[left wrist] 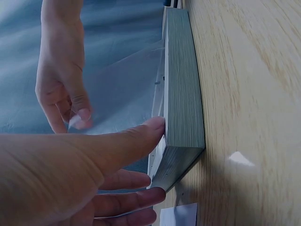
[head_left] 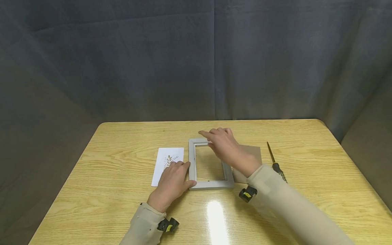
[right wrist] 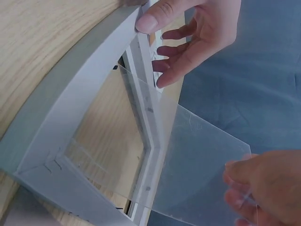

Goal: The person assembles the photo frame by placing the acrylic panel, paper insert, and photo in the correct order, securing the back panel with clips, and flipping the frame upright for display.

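Observation:
A pale grey picture frame (head_left: 211,184) lies on the table with its inner ledge facing up. My right hand (head_left: 225,144) is raised over its far right part and pinches the outer end of a clear sheet (right wrist: 202,155). The sheet slants upward, its lower end inside the frame opening in the right wrist view. At the frame's near left corner, my left hand (head_left: 173,180) rests with the thumb touching the frame. Its other fingers extend loosely along the left side, over part of a white card (head_left: 160,166) with a printed leaf sprig.
A brown board (head_left: 254,154) lies right of the frame, partly hidden by the right forearm. Farther right is a screwdriver (head_left: 276,167) with a dark handle, tip pointing away. Dark curtains (head_left: 214,68) hang behind and beside the wooden table (head_left: 116,170).

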Action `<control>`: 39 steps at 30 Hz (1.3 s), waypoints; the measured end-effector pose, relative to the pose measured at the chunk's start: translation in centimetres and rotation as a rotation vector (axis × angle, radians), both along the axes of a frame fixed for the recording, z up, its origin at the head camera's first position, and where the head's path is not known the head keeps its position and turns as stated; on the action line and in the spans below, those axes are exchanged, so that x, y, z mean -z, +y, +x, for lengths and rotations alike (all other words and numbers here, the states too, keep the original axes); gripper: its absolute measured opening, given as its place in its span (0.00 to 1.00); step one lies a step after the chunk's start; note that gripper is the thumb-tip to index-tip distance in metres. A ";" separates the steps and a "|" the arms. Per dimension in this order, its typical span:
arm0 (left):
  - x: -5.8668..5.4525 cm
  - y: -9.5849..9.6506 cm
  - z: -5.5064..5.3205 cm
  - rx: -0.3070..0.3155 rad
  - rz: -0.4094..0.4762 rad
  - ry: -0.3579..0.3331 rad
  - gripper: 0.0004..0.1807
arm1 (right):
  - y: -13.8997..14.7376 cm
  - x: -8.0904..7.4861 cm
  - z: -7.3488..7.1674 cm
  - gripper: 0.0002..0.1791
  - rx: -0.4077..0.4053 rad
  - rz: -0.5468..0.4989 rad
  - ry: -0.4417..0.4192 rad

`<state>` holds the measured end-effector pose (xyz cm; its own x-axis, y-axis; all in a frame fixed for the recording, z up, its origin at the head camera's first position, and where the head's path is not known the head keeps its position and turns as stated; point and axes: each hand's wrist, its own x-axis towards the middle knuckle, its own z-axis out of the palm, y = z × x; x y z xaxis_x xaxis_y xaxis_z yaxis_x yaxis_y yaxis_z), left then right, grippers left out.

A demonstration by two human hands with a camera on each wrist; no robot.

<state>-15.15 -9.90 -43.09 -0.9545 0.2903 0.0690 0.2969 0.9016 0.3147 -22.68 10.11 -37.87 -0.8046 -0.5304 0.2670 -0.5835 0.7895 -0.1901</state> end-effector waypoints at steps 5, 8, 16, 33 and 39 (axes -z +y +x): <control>0.0 -0.1 0.0 -0.005 0.001 -0.008 0.35 | 0.0 0.0 -0.3 0.30 -0.021 -0.028 -0.063; 0.0 0.0 0.0 -0.009 0.005 -0.014 0.35 | 0.2 0.0 -0.6 0.28 -0.033 -0.057 -0.088; -0.1 0.0 -0.1 -0.005 0.007 -0.024 0.35 | 0.9 -0.2 -0.9 0.26 -0.052 -0.118 -0.112; 0.0 0.1 -0.1 -0.008 -0.005 -0.035 0.35 | 1.8 -0.3 -0.8 0.27 -0.001 -0.145 -0.123; 0.0 0.0 -0.1 -0.013 -0.008 -0.042 0.35 | 1.6 -0.2 -0.7 0.27 -0.011 -0.148 -0.118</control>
